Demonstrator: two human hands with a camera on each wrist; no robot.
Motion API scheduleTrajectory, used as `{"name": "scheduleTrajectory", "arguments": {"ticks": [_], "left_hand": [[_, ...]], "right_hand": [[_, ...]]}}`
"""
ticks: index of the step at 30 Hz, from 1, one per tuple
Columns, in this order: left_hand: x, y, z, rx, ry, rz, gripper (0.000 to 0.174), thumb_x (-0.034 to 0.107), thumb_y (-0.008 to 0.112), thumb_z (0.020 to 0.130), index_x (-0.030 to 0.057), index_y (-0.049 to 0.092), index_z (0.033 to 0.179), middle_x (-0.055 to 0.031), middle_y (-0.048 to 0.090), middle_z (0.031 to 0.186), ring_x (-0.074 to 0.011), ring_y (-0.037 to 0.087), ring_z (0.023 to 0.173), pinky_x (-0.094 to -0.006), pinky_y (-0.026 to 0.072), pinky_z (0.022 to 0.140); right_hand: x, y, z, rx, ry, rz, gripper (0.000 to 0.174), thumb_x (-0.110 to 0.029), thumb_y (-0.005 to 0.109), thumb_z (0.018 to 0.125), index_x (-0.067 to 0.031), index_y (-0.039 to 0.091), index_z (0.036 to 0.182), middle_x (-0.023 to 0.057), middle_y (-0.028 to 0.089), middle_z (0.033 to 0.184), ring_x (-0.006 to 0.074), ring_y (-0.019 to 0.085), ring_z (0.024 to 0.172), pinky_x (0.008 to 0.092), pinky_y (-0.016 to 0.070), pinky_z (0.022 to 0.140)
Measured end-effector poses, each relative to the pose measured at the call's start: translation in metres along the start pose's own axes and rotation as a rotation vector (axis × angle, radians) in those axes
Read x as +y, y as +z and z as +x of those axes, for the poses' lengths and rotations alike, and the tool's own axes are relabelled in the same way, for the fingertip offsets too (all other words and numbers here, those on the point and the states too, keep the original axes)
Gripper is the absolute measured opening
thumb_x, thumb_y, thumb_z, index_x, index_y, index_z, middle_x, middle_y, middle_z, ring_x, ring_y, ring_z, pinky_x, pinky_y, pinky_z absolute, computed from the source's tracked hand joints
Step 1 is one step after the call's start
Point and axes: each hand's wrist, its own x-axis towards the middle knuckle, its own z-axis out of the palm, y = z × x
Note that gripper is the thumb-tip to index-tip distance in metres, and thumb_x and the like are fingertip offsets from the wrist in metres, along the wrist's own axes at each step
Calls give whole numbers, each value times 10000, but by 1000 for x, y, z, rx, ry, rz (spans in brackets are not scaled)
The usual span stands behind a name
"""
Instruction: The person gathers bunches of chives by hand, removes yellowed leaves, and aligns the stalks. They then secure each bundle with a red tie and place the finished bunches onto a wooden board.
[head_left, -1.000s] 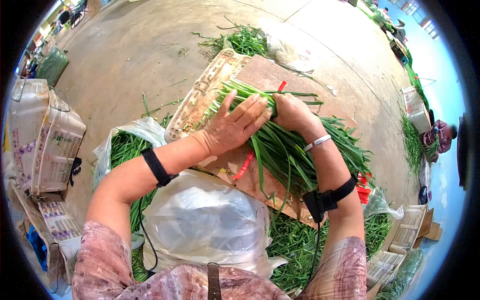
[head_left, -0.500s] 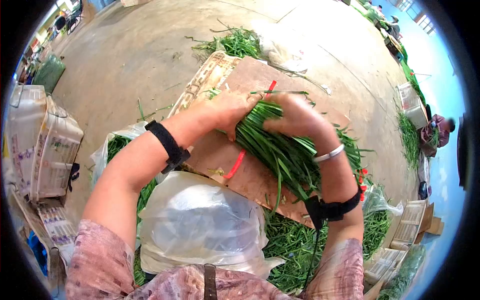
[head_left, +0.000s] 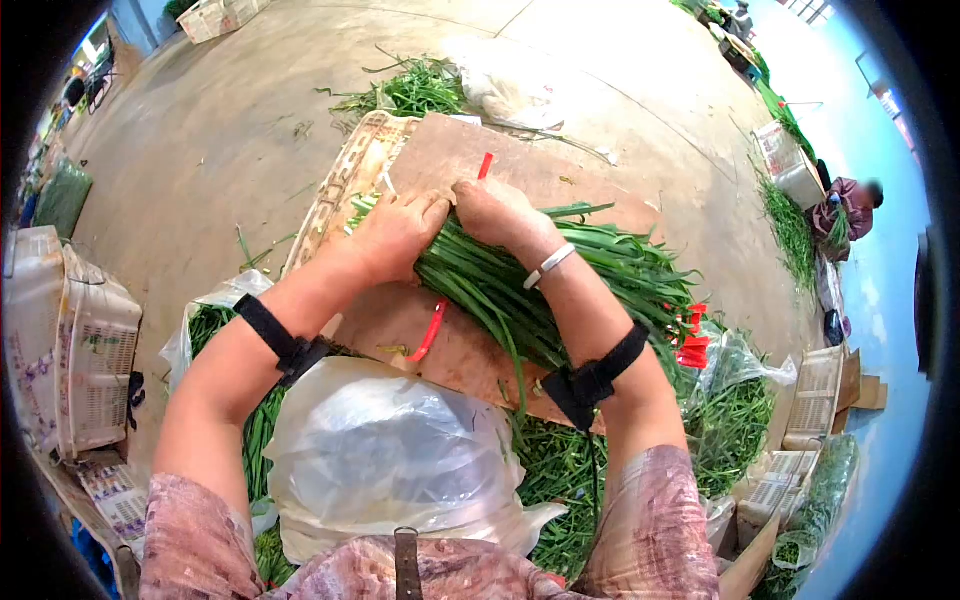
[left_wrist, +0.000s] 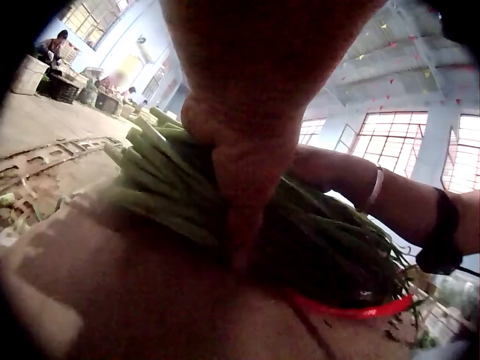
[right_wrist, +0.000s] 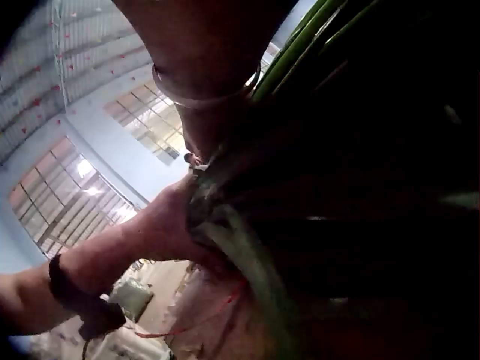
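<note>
A thick bunch of long, flat-leaved green stalks [head_left: 500, 285] lies across a brown board [head_left: 440, 145], pale cut ends toward the far left and leaves trailing right. My left hand [head_left: 400, 235] grips the bunch near its pale ends; in the left wrist view its thumb side comes down over the stalks [left_wrist: 169, 176]. Right beside it, my right hand [head_left: 505, 215] curls over the top of the bunch, its fingertips hidden. A red strip [head_left: 428, 332] runs beneath the bunch, its other end showing beyond the right hand.
Under the board sits a worn plastic crate [head_left: 345, 175]. Before me lies a plastic-covered bundle [head_left: 385, 450], with loose greens [head_left: 565, 470] beside it. More greens [head_left: 415, 90] and a white bag [head_left: 510, 95] lie beyond. Crates [head_left: 80, 340] stand left; a person [head_left: 845, 215] sits far right.
My left hand has gone from lying flat over the stalks to gripping them. My right hand lifted off the leaves, swept across, and came in beside the left. The head view has shifted.
</note>
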Motion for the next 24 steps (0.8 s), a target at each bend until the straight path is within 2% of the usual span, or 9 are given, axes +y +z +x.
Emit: {"name": "scheduleTrajectory", "arguments": {"ticks": [3, 9, 11, 13, 14, 15, 18, 22, 24], "left_hand": [[3, -5, -2, -63, -65, -27, 896, 272, 763, 549, -21, 331, 1277, -184, 421, 1292, -317, 436, 1171, -457, 334, 964], [8, -26, 11, -55, 75, 264, 1131, 384, 794, 454, -26, 235, 1349, -179, 283, 1401, -282, 278, 1305, -576, 130, 1040], [3, -20, 15, -4, 109, 218, 1156, 398, 810, 408, -19, 260, 1335, -184, 311, 1380, -304, 304, 1287, -540, 163, 1052], [-4, -17, 22, -234, 105, -84, 1117, 302, 840, 397, 10, 292, 1325, -170, 377, 1326, -317, 352, 1248, -519, 248, 1032], [-9, -15, 27, -207, 165, -141, 961, 270, 833, 403, 13, 396, 1219, -174, 502, 1170, -333, 476, 1115, -463, 370, 956], [-12, -15, 32, -214, 164, -141, 961, 270, 833, 403, 13, 396, 1219, -174, 502, 1170, -333, 476, 1115, -463, 370, 956], [-12, -19, 35, -359, 167, -225, 804, 199, 808, 392, 15, 453, 1089, -181, 589, 893, -377, 558, 875, -417, 452, 756], [-12, -17, 34, -355, 161, -177, 743, 207, 825, 408, 19, 471, 1034, -168, 572, 944, -354, 560, 920, -405, 461, 794], [-12, -14, 33, -338, 161, -179, 732, 205, 824, 407, 22, 478, 1026, -162, 572, 946, -348, 558, 927, -401, 459, 797]], "right_hand": [[-8, -1, -4, 37, 40, 40, 217, -102, 404, 802, 23, 557, 892, 268, 606, 855, 388, 599, 836, 460, 476, 713], [-2, 4, -10, 121, 120, 146, 273, -95, 432, 783, 68, 536, 977, 273, 608, 846, 392, 607, 805, 461, 483, 698], [3, 13, -13, 150, 154, 172, 279, -94, 443, 764, 72, 561, 954, 261, 617, 845, 380, 621, 791, 456, 493, 690], [11, 24, -12, 253, 155, 193, 313, -77, 444, 759, 101, 523, 1004, 278, 609, 837, 396, 613, 787, 455, 490, 696], [16, 24, -6, 208, 189, 238, 333, -60, 462, 751, 98, 519, 1038, 283, 605, 854, 398, 606, 817, 443, 489, 714], [26, 28, -2, 205, 189, 244, 333, -60, 462, 751, 98, 519, 1038, 283, 605, 854, 398, 606, 817, 443, 489, 714], [60, 27, 4, 232, -129, 289, 292, -50, 518, 739, 38, 582, 1010, 250, 611, 901, 370, 604, 862, 416, 488, 741], [71, -5, 8, 306, 265, 318, 183, -110, 574, 755, 22, 640, 864, 229, 626, 802, 335, 627, 770, 399, 497, 694], [72, -15, 14, -30, 398, 452, 205, -183, 648, 743, 5, 659, 825, 205, 627, 699, 283, 629, 643, 377, 501, 640]]}}
